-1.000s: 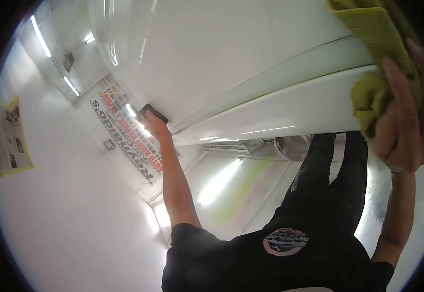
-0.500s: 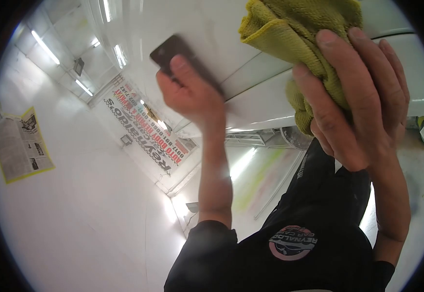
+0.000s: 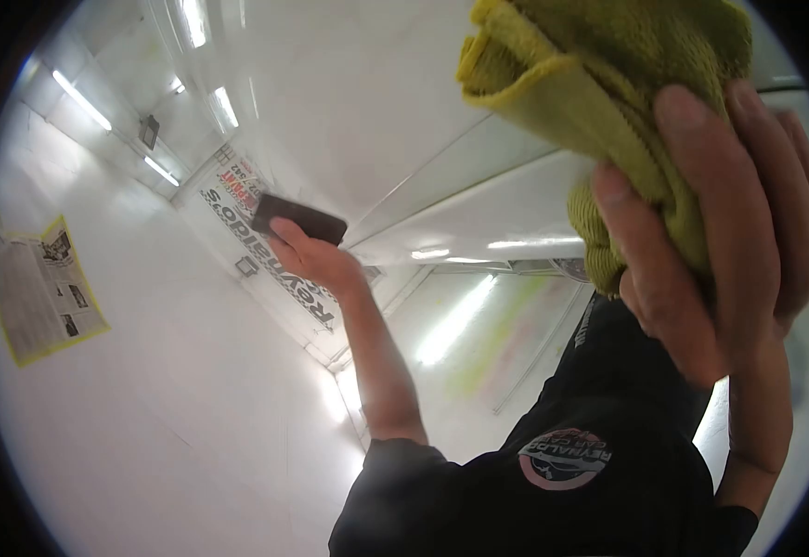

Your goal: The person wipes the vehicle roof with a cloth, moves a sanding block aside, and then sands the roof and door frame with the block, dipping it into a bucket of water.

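Note:
My left hand point(image 3: 316, 265) is closed around a dark rectangular block point(image 3: 300, 220), with the thumb lying across its face. In this view the block overlaps the lower edge of a glossy white car body panel point(image 3: 349, 111) and the wall sign behind. Close to the camera, my right hand point(image 3: 720, 223) grips a folded yellow-green microfiber cloth point(image 3: 599, 84). Its fingers are wrapped over the cloth, which bunches up above and below them. The cloth covers part of the panel, where a thin seam line runs diagonally.
A lettered sign point(image 3: 265, 241) hangs on the white wall beyond my left hand. A newspaper sheet edged with yellow tape point(image 3: 51, 288) is stuck on the white surface at left. Tube lights point(image 3: 82, 99) shine overhead. My black shirt point(image 3: 478, 501) fills the bottom.
My left hand has moved down and left with the block, which has turned more level. My right hand and the cloth have shifted right and down, and look larger.

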The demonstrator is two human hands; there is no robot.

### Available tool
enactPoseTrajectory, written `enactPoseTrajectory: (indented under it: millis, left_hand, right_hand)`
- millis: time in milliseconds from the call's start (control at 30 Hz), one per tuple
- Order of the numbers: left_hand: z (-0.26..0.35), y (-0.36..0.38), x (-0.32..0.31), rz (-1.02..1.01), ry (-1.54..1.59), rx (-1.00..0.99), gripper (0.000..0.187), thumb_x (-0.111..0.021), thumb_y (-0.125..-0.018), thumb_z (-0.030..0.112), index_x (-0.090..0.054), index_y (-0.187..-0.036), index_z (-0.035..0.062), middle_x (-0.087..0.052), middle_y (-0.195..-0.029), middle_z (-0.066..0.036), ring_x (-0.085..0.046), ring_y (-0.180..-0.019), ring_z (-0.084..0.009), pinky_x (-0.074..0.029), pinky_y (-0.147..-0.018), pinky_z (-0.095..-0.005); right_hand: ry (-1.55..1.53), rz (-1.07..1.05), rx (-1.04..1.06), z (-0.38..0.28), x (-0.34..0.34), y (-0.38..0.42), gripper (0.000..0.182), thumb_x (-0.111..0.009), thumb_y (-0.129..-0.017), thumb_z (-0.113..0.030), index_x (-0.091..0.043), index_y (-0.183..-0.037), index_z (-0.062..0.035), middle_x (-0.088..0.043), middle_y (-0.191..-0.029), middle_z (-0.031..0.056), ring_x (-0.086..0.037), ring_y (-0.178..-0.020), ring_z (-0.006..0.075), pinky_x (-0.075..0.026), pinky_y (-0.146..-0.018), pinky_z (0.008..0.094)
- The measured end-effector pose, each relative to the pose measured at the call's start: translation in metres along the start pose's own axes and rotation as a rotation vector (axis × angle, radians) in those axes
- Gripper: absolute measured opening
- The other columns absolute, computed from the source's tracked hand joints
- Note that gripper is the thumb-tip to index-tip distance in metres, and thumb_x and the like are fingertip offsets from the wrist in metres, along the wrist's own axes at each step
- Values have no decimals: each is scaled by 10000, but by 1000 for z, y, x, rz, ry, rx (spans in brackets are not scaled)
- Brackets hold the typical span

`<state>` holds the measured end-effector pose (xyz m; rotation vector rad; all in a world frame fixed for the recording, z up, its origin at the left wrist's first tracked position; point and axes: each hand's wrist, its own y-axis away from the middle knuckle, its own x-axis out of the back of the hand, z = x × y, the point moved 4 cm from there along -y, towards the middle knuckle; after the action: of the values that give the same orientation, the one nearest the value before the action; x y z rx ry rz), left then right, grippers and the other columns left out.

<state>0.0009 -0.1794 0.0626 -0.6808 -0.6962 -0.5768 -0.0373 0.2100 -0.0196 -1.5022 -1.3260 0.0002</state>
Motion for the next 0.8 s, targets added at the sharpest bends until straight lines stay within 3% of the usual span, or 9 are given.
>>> enactPoseTrajectory:
  millis: [67, 133, 200, 267, 500, 600, 667, 800]
  left_hand:
    - [-113, -49, 60, -28, -319, 143, 488, -552, -1067, 372, -595, -1256, -76, -660, -1133, -165, -649, -976, -235, -558, -791, -384]
    - [-218, -83, 111, 78, -306, 417, 478, -578, -1042, 374, -626, -1144, -90, -674, -1049, -143, -659, -873, -240, -550, -681, -380]
    - [-265, -109, 119, 85, -309, 527, 472, -590, -1028, 369, -627, -1126, -91, -680, -990, -135, -654, -788, -245, -529, -604, -378]
    - [-236, -112, 96, 120, -368, 545, 450, -600, -1013, 331, -627, -1106, -108, -686, -908, -127, -639, -656, -251, -493, -508, -368]
    - [-122, -101, 6, 69, -268, 59, 399, -563, -1054, 277, -636, -1006, -113, -673, -835, -122, -640, -689, -235, -517, -586, -373]
    - [-41, -79, -38, -35, -275, -20, 413, -561, -1074, 301, -625, -955, -90, -667, -800, -130, -630, -709, -225, -513, -645, -361]
    - [24, -57, -75, -86, -282, -120, 402, -564, -1074, 302, -615, -934, -71, -659, -787, -131, -627, -708, -217, -498, -631, -358]
    - [147, 9, -136, -153, -141, -388, 391, -589, -1067, 319, -589, -889, -29, -610, -692, -103, -563, -599, -189, -440, -554, -367]
  right_hand:
    - [-13, 31, 26, 4, -4, 6, 83, -683, -941, -159, -740, -992, -126, -703, -1156, 194, -669, -1084, 369, -632, -864, 463]
    - [-2, 67, -17, 3, -5, 9, 90, -725, -925, -207, -726, -998, -154, -707, -1146, 174, -671, -1081, 363, -620, -882, 479]
    - [24, 152, -40, 1, -10, 14, 111, -755, -910, -233, -717, -995, -174, -709, -1146, 156, -670, -1090, 359, -605, -913, 494]
    - [59, 229, -69, -6, -15, 16, 115, -767, -901, -231, -719, -994, -185, -710, -1156, 141, -662, -1108, 357, -580, -959, 507]
    - [-90, -28, -70, 3, 16, 8, 132, -761, -879, -187, -764, -1011, -179, -706, -1192, 135, -637, -1154, 360, -513, -1043, 527]
    - [-99, -16, -78, 6, 16, -1, 149, -725, -872, -159, -776, -1012, -158, -707, -1209, 140, -636, -1169, 356, -507, -1044, 522]
    - [-91, 6, -69, 7, 17, -4, 199, -684, -857, -142, -781, -1030, -133, -709, -1214, 144, -638, -1171, 353, -510, -1039, 511]
    - [-107, 57, -115, 7, 25, -14, 140, -726, -834, -123, -744, -969, -93, -692, -1216, 125, -660, -1117, 317, -549, -939, 478]
